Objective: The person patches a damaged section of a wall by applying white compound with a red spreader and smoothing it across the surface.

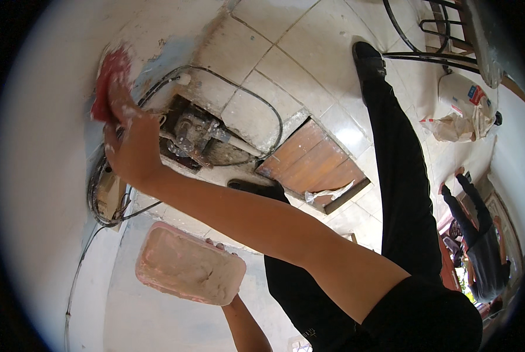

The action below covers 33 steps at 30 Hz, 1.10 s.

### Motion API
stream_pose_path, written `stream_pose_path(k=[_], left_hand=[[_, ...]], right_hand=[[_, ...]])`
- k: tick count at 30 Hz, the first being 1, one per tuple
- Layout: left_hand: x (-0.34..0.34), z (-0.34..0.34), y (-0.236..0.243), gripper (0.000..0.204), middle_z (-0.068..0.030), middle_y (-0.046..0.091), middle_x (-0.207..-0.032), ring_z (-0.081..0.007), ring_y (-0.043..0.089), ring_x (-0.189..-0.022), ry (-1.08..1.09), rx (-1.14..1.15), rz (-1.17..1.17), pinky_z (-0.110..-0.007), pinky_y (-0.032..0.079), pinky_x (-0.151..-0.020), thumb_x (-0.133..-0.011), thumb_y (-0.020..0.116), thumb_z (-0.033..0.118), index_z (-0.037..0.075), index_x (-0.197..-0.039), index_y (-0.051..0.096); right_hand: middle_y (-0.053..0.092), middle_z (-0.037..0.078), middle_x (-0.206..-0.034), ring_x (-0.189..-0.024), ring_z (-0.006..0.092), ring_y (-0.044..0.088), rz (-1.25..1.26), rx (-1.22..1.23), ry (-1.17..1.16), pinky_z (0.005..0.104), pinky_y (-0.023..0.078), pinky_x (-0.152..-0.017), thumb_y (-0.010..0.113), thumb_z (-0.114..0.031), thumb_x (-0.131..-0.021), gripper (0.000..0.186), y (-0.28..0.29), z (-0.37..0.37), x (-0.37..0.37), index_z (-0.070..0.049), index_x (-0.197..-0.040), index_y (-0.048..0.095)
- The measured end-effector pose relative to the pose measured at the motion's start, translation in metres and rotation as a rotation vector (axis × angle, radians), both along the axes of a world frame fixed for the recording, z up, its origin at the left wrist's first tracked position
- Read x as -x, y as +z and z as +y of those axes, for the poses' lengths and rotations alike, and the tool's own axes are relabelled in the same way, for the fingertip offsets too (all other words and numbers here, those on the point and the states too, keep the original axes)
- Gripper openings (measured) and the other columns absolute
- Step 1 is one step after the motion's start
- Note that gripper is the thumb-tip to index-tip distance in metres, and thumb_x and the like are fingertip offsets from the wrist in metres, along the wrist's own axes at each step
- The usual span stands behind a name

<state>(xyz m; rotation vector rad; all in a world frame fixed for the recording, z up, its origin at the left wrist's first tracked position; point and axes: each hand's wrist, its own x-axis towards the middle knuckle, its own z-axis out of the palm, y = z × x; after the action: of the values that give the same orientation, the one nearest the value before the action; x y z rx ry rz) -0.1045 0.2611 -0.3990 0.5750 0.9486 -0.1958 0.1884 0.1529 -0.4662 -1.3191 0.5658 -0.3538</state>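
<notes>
My right hand (134,138) is closed round a flat red spreader (105,88), smeared with white. The spreader lies against the pale wall (57,135), its upper end blurred. White smears show on the fingers too. Below that arm, my left hand (235,303) holds up a pinkish rectangular tub (151,278) from beneath. Fingertips curl over its far edge, while the tub hides most of the palm. Thick beige paste (189,267), uneven on top, fills much of the tub.
Beside the wall, a floor pit (183,132) holds dirty pipe fittings. Black cable (277,111) loops around it. A brown wooden panel (309,161) lies near my feet. A metal-framed chair (432,58) and white bucket (459,97) stand at right; another person (485,252) is farther off.
</notes>
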Motion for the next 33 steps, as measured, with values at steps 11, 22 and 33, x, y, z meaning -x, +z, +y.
stream_pose_path(k=[11,22,33], left_hand=[[-0.028,-0.041,0.000,0.063,-0.0132,0.030,-0.134,-0.0338,0.038,-0.112,0.006,0.043,-0.127,-0.052,0.044,-0.082,-0.084,0.048,0.047,0.016,-0.134,0.026],[-0.013,-0.023,0.005,0.066,-0.0139,0.030,-0.132,-0.0350,0.037,-0.113,0.067,0.070,-0.097,-0.054,0.040,-0.087,-0.083,0.049,0.047,0.015,-0.135,0.025],[-0.020,-0.023,0.010,0.069,-0.0144,0.027,-0.136,-0.0355,0.034,-0.116,0.092,0.127,-0.180,-0.055,0.038,-0.089,-0.082,0.053,0.047,0.015,-0.136,0.024]], right_hand=[[0.059,0.001,-0.078,-0.056,0.0041,0.044,0.099,-0.442,-0.190,0.0179,0.037,-0.052,0.041,0.007,-0.077,0.043,-0.043,-0.081,0.017,-0.001,-0.119,0.052],[0.058,0.004,-0.090,-0.062,0.0024,0.043,-0.077,-0.454,-0.036,0.0150,0.036,-0.050,0.040,0.012,-0.075,0.043,-0.026,-0.056,-0.001,0.005,-0.116,0.052],[0.064,0.012,-0.073,-0.054,0.0090,0.050,0.047,-0.256,0.148,0.0216,0.039,-0.049,0.047,0.008,-0.074,0.037,0.001,-0.043,0.042,-0.002,-0.107,0.060]])
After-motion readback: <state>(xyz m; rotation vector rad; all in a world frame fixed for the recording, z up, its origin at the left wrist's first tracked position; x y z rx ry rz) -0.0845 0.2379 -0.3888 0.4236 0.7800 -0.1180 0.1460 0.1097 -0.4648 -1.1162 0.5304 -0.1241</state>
